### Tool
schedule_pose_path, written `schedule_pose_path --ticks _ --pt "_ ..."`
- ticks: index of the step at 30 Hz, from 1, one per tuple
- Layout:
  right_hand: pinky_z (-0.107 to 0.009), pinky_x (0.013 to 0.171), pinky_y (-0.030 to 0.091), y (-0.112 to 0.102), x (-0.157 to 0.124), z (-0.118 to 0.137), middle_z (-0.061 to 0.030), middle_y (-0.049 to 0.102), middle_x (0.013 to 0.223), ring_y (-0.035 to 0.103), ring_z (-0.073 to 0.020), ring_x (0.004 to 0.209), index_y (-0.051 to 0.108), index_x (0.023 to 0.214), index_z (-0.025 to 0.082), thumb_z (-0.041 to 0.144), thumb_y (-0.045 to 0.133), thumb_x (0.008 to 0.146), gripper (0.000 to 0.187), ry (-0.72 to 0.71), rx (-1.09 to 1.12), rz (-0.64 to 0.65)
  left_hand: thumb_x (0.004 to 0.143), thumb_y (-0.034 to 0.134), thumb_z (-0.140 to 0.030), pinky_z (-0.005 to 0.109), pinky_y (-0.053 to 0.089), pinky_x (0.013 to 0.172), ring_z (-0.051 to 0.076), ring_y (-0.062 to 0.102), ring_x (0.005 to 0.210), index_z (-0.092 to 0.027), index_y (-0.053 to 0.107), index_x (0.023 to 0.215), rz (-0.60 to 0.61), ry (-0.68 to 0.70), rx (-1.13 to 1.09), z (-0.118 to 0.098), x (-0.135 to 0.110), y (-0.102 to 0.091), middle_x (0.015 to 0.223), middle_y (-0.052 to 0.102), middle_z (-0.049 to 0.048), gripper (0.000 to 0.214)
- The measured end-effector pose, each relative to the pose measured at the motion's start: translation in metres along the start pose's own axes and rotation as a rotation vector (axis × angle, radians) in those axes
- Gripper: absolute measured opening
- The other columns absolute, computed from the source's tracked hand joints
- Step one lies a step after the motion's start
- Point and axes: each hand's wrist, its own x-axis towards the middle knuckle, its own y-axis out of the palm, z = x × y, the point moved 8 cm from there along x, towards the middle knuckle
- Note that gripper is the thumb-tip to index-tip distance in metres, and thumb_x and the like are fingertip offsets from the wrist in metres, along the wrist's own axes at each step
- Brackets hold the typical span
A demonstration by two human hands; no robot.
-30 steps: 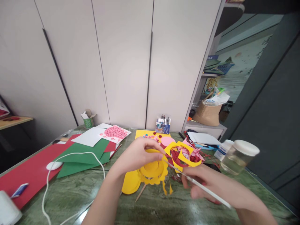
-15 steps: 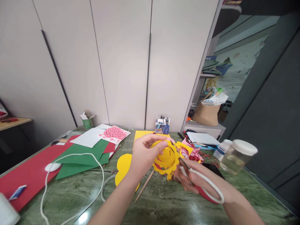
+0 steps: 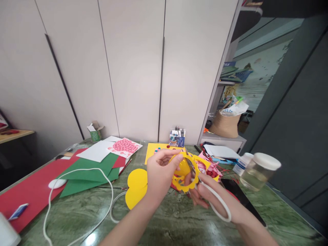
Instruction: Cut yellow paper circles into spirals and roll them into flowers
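My left hand [image 3: 160,172] pinches a yellow scalloped paper cut-out [image 3: 186,174] and holds it up above the green marble table [image 3: 179,222]. My right hand [image 3: 207,198] grips white-handled scissors [image 3: 215,201], whose blades reach up into the yellow cut-out. Both hands meet just right of the table's middle. Yellow paper circles [image 3: 135,188] lie flat on the table under my left wrist.
Green [image 3: 89,172], red [image 3: 30,191] and white [image 3: 96,150] paper sheets lie at left with a white cord [image 3: 77,177]. Paper scraps [image 3: 211,169], a glass jar [image 3: 258,171], a small white bottle [image 3: 242,163] and a dark phone [image 3: 235,191] sit at right. A pen box [image 3: 176,138] stands at the back.
My left hand lifted the yellow cut-out off the table. My right hand brought the scissors in from the right until the blades met the paper.
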Motion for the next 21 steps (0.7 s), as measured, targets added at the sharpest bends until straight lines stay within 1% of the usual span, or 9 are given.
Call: schedule_pose_path --ticks 4,9,12,17,21 --pt "-0.024 0.05 0.029 0.0009 0.0032 0.0029 0.0065 0.035 0.061 0.029 -0.0092 0.051 0.048 0.086 0.02 0.053 0.042 0.09 0.034 -0.004 0.005 -0.012 0.069 0.071 -0.022 0.016 0.048 0.049 0.007 0.057 0.052 -0.015 0.07 0.078 0.0 -0.005 0.017 0.0001 -0.0002 -0.0019 0.069 0.07 0.0012 0.011" --pt "-0.024 0.049 0.029 0.0021 0.0058 0.0046 0.0068 0.034 0.062 0.027 -0.0085 0.049 0.048 0.092 0.019 0.052 0.043 0.091 0.033 -0.007 -0.004 -0.024 0.068 0.072 -0.023 0.019 0.048 0.049 0.008 0.057 0.051 -0.014 0.07 0.077 -0.009 -0.014 0.037 -0.0007 0.0011 -0.0038 0.069 0.07 0.0019 0.013" --pt "-0.025 0.05 0.029 0.0016 0.0057 0.0041 0.0069 0.033 0.061 0.028 -0.0091 0.05 0.048 0.09 0.019 0.052 0.043 0.091 0.033 -0.009 -0.016 -0.046 0.067 0.072 -0.023 0.019 0.048 0.05 0.008 0.056 0.049 -0.015 0.07 0.077 -0.01 -0.011 0.045 -0.0018 0.002 -0.0036 0.069 0.07 0.0016 0.013" --pt "-0.023 0.049 0.027 0.0026 0.0033 0.0024 0.0065 0.033 0.062 0.027 -0.0091 0.052 0.045 0.079 0.02 0.051 0.044 0.091 0.033 0.018 0.013 -0.039 0.066 0.072 -0.023 0.02 0.047 0.047 0.008 0.054 0.047 -0.016 0.071 0.076 -0.023 -0.009 0.084 -0.006 0.0029 -0.0044 0.068 0.07 0.002 0.012" --pt "-0.022 0.048 0.026 0.0013 0.0023 0.0037 0.0055 0.036 0.064 0.028 -0.0091 0.053 0.045 0.079 0.02 0.052 0.044 0.09 0.034 0.028 -0.028 -0.04 0.067 0.072 -0.024 0.018 0.046 0.045 0.008 0.054 0.047 -0.015 0.072 0.076 0.019 0.004 0.095 -0.0087 0.0046 -0.0037 0.071 0.071 0.0025 0.012"
